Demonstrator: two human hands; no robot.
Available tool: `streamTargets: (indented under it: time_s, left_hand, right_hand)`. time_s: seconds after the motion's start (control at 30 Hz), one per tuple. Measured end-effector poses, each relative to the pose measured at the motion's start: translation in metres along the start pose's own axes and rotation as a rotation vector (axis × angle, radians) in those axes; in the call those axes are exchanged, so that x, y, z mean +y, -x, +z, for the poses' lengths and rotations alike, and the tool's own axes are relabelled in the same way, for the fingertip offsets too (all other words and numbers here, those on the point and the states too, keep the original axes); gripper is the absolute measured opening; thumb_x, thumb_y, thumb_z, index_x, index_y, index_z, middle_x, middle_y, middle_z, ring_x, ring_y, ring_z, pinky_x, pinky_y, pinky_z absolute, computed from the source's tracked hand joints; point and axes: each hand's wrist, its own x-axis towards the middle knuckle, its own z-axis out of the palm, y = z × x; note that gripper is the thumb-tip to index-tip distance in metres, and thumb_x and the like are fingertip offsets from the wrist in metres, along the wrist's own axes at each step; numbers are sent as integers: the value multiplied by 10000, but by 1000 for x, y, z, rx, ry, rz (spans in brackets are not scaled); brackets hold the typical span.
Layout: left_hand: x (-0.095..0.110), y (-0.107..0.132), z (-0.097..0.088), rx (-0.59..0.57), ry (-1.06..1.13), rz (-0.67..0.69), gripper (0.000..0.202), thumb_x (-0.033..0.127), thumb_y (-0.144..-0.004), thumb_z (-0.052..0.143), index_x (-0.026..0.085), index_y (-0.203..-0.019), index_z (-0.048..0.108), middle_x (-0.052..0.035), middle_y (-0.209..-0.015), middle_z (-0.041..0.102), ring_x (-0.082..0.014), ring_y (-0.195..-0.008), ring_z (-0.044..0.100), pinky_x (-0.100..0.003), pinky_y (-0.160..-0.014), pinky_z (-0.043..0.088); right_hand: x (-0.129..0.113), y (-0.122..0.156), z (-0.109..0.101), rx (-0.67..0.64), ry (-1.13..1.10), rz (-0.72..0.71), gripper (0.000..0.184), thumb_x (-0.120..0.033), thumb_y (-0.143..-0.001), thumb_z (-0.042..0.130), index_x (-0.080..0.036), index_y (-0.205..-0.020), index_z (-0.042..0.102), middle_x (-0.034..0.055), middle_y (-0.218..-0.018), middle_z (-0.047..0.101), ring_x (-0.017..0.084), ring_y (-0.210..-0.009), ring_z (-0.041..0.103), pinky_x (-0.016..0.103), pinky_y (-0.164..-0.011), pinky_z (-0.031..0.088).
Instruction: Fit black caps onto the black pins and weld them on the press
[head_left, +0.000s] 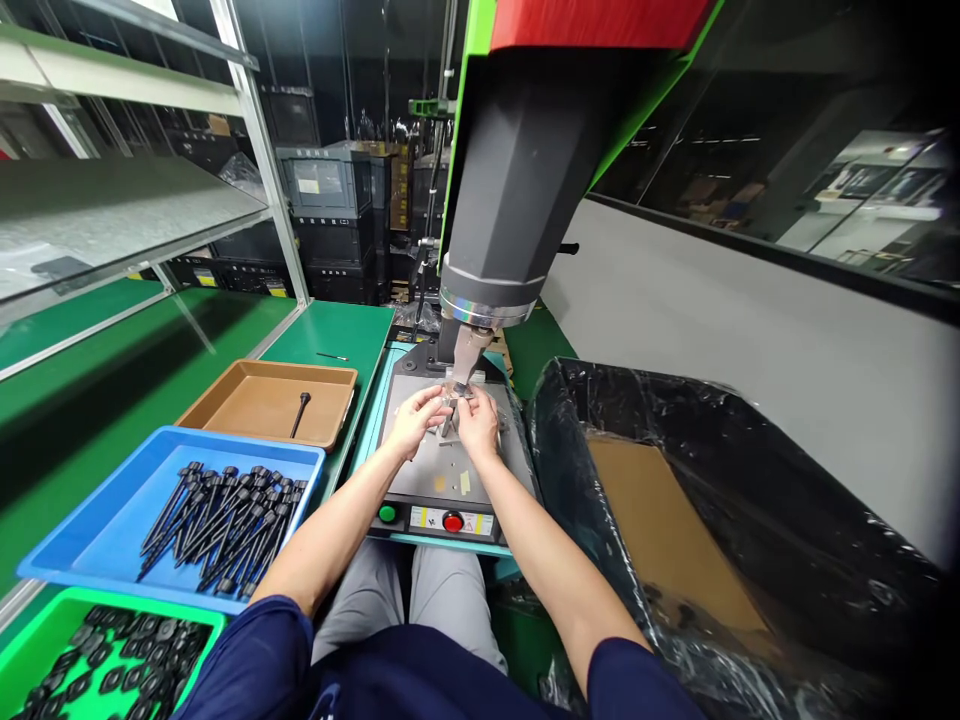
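Both hands meet at a small metal fixture (449, 428) on the press's grey base plate, right beneath the tapered metal horn (469, 352). A small black part (461, 388) shows at the horn's lower tip, between my fingertips. My left hand (417, 418) comes from the left, thumb and fingers bent inward in a pinch; what they grip is too small to make out. From the right, my right hand (478, 420) has its thumb and forefinger closed at the black part. The fingers partly hide the part and the fixture top.
Left stand a brown tray (255, 380) with one black stemmed piece (301, 413), a blue tray (90, 510) of similar pieces, and a green tray (45, 620) of black caps. Green (387, 513) and red (452, 522) buttons front the press. A black-lined bin (795, 500) stands right.
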Motion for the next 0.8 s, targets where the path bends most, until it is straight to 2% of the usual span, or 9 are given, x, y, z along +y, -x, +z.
streamTargets:
  time_s: [0.07, 0.17, 0.3, 0.4, 0.5, 0.63, 0.8]
  left_hand:
    - [0, 1, 1, 1, -11, 5, 518, 415, -791, 730, 156, -1224, 607, -170, -1411, 547, -181, -940, 706, -273, -770, 533]
    - [-1, 3, 1, 0, -13, 13, 507, 410, -789, 733, 163, -1217, 622, -161, -1394, 561, -183, -933, 709, -288, -779, 537]
    - [0, 5, 1, 9, -10, 23, 517, 433, -770, 743, 164, -1199, 634, -159, -1390, 566, -186, -921, 712, -277, -762, 536]
    - [2, 8, 0, 21, -24, 32, 548, 456, -755, 748, 159, -1200, 627, -162, -1399, 558, -184, -913, 709, -274, -754, 531]
    - [-1, 18, -1, 11, -54, 41, 561, 473, -760, 738, 160, -1209, 619, -159, -1402, 553, -192, -931, 703, -299, -781, 536]
    - [-19, 41, -1, -49, -127, 15, 549, 482, -781, 716, 173, -1223, 617, -147, -1375, 578, -216, -975, 693, -338, -815, 543]
    - [-46, 66, -3, -79, -221, -16, 581, 481, -804, 694, 146, -1268, 600, -147, -1184, 689, -240, -996, 686, -360, -843, 536]
  right_hand:
    - [-3, -9, 1, 18, 50, -32, 466, -417, -818, 567, -156, -1193, 659, 128, -1035, 593, 280, -1064, 542, 424, -994, 417]
    - [-7, -22, 3, -29, 82, -23, 392, -388, -800, 600, -154, -1098, 701, 138, -1044, 597, 305, -1150, 488, 436, -1029, 384]
    - [-12, -34, 2, -63, 83, -41, 300, -352, -792, 605, -139, -978, 706, 142, -1025, 616, 301, -1099, 521, 423, -1005, 402]
    - [-14, -29, -4, -26, 34, -110, 303, -376, -822, 565, -147, -986, 678, 140, -1051, 628, 285, -1060, 552, 420, -978, 426]
    - [-7, -9, -18, -32, -51, -80, 354, -441, -845, 539, -164, -1034, 652, 130, -1062, 662, 272, -1020, 595, 425, -934, 463]
    - [10, 36, -45, -70, -222, 69, 435, -512, -811, 615, -165, -1072, 625, 129, -1012, 704, 270, -955, 659, 438, -888, 509]
    - [12, 82, -78, -177, -478, 170, 455, -509, -770, 713, -179, -1071, 624, 128, -1018, 718, 270, -952, 682, 413, -789, 568]
